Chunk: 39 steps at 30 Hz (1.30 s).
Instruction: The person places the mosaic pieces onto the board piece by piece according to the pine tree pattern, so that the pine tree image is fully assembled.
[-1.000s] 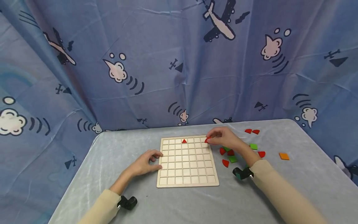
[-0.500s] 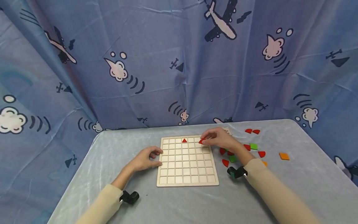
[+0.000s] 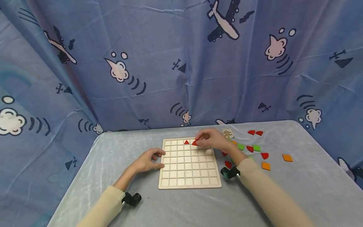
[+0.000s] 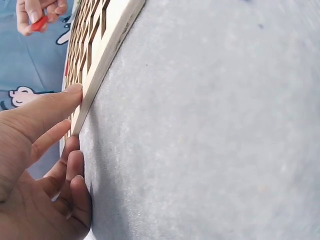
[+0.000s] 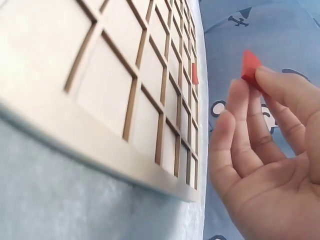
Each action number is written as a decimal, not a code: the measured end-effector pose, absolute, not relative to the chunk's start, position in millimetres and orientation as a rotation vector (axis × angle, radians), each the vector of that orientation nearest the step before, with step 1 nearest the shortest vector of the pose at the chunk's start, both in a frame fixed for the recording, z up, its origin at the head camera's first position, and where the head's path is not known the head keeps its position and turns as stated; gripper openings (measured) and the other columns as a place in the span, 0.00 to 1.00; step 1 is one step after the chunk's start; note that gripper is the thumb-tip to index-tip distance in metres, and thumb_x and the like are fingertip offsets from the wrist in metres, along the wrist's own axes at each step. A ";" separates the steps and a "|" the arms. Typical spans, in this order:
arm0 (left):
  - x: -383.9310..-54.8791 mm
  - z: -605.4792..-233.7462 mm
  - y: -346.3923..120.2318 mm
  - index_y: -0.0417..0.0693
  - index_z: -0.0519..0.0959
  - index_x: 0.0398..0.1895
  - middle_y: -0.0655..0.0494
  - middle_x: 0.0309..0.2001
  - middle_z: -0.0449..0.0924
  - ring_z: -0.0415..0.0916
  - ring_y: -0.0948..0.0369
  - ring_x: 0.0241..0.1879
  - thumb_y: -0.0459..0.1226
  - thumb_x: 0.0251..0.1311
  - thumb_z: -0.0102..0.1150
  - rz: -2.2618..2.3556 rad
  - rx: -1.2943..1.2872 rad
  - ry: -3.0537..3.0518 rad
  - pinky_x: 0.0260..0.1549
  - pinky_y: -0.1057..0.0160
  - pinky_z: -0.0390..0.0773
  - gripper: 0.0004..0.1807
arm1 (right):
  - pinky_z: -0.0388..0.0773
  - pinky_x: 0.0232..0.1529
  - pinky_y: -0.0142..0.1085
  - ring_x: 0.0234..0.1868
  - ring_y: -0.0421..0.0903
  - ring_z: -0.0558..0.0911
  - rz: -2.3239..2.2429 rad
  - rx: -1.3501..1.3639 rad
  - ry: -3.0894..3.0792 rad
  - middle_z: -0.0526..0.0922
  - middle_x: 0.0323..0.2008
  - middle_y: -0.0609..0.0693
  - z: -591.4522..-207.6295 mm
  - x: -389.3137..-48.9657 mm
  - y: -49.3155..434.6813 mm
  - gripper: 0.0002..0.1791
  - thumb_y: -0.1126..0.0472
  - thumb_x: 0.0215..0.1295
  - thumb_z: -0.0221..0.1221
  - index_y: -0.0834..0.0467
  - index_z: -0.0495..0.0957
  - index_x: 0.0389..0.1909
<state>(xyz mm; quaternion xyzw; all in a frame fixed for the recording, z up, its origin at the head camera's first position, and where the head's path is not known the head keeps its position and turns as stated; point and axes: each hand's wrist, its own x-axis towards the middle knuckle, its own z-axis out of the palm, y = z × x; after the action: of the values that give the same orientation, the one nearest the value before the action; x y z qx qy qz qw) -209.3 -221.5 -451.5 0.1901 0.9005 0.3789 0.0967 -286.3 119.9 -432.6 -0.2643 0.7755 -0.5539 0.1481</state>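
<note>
A square wooden grid board [image 3: 188, 164] lies flat on the table, a small red triangle [image 3: 186, 142] in its far row. Thumb and fingertips of my left hand [image 3: 148, 160] touch the board's left edge, spaced apart along it. Over the far row, my right hand [image 3: 211, 138] pinches a red wedge-shaped tile [image 5: 250, 70] between thumb and fingertips. The tile is just right of the triangle in the head view. In the right wrist view the tile's pointed tip faces up, and the other fingers are loosely bent.
Loose tiles lie to the board's right: red wedges [image 3: 265, 155], green squares [image 3: 256, 148] and orange squares [image 3: 287, 157]. Some are hidden behind my right forearm. A small patterned square [image 3: 228, 133] lies beyond the hand. A blue printed curtain [image 3: 158, 78] hangs behind the table.
My right hand has moved left along the far row with the red tile, from the board's far right corner toward the red triangle. The left hand stays nearly still at the edge.
</note>
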 end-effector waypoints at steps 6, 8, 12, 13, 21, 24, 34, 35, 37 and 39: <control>-209.0 -454.2 -221.2 0.41 0.79 0.59 0.49 0.51 0.76 0.75 0.52 0.47 0.33 0.57 0.75 1.137 0.544 2.666 0.49 0.51 0.75 0.25 | 0.82 0.43 0.49 0.43 0.61 0.84 -1.595 -0.786 2.224 0.86 0.40 0.58 -434.0 -287.9 109.6 0.13 0.68 0.66 0.67 0.70 0.82 0.48; -209.0 -454.8 -221.3 0.42 0.79 0.59 0.49 0.52 0.76 0.75 0.52 0.47 0.33 0.57 0.75 1.134 0.531 2.670 0.49 0.51 0.75 0.25 | 0.82 0.42 0.46 0.42 0.57 0.84 -1.577 -0.783 2.249 0.86 0.41 0.56 -434.0 -288.0 105.1 0.13 0.67 0.65 0.68 0.68 0.83 0.48; -209.2 -455.5 -221.3 0.43 0.79 0.59 0.49 0.51 0.76 0.75 0.52 0.47 0.33 0.57 0.75 1.133 0.533 2.680 0.49 0.51 0.75 0.25 | 0.81 0.40 0.44 0.40 0.52 0.84 -1.575 -0.788 2.277 0.86 0.40 0.54 -435.4 -288.1 95.3 0.13 0.67 0.64 0.69 0.68 0.84 0.47; -209.3 -455.6 -221.4 0.43 0.79 0.58 0.49 0.51 0.76 0.75 0.52 0.47 0.33 0.57 0.75 1.134 0.533 2.680 0.49 0.51 0.75 0.25 | 0.81 0.39 0.45 0.40 0.54 0.84 -1.588 -0.783 2.268 0.86 0.39 0.55 -436.0 -288.1 93.1 0.13 0.67 0.64 0.69 0.69 0.83 0.46; -210.0 -456.2 -221.5 0.43 0.79 0.58 0.50 0.52 0.76 0.75 0.51 0.48 0.33 0.57 0.75 1.145 0.529 2.672 0.50 0.51 0.74 0.25 | 0.81 0.34 0.48 0.38 0.68 0.82 -1.683 -0.814 2.204 0.87 0.36 0.59 -445.1 -289.4 79.3 0.11 0.71 0.64 0.68 0.71 0.83 0.45; -209.9 -456.7 -221.3 0.42 0.79 0.59 0.49 0.52 0.76 0.75 0.51 0.48 0.32 0.58 0.74 1.145 0.534 2.669 0.50 0.51 0.74 0.25 | 0.80 0.33 0.45 0.36 0.65 0.82 -1.676 -0.817 2.209 0.87 0.37 0.57 -447.5 -288.9 75.4 0.12 0.71 0.64 0.68 0.73 0.83 0.46; -208.8 -456.3 -222.8 0.39 0.78 0.58 0.46 0.51 0.76 0.75 0.49 0.48 0.32 0.57 0.74 1.174 0.566 2.660 0.50 0.48 0.74 0.25 | 0.80 0.32 0.39 0.31 0.52 0.83 -1.667 -0.734 2.260 0.85 0.31 0.56 -448.5 -288.5 57.4 0.07 0.73 0.63 0.68 0.70 0.84 0.41; -208.9 -456.4 -222.7 0.39 0.78 0.58 0.46 0.51 0.76 0.75 0.49 0.48 0.32 0.57 0.74 1.176 0.560 2.659 0.50 0.48 0.74 0.25 | 0.80 0.31 0.39 0.29 0.51 0.82 -1.664 -0.726 2.272 0.85 0.30 0.56 -448.2 -288.5 55.5 0.06 0.73 0.63 0.68 0.70 0.84 0.39; -208.8 -456.7 -222.5 0.40 0.78 0.58 0.47 0.52 0.75 0.74 0.50 0.48 0.32 0.57 0.74 1.171 0.554 2.663 0.50 0.49 0.74 0.25 | 0.79 0.29 0.39 0.27 0.51 0.81 -1.672 -0.709 2.273 0.84 0.28 0.56 -447.3 -287.8 52.0 0.05 0.74 0.62 0.68 0.70 0.83 0.38; -208.7 -456.8 -222.1 0.40 0.78 0.58 0.47 0.52 0.75 0.74 0.50 0.48 0.32 0.58 0.74 1.171 0.556 2.665 0.50 0.49 0.74 0.25 | 0.80 0.29 0.40 0.27 0.54 0.81 -1.676 -0.692 2.265 0.84 0.27 0.57 -446.0 -286.7 48.9 0.05 0.74 0.62 0.67 0.71 0.83 0.37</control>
<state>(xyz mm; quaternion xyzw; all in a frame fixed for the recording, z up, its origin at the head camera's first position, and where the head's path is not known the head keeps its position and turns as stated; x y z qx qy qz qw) -208.7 -222.1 -456.8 0.1868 0.8957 0.3936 0.0891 -286.7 48.9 -446.0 -0.2369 0.7750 -0.5734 0.1199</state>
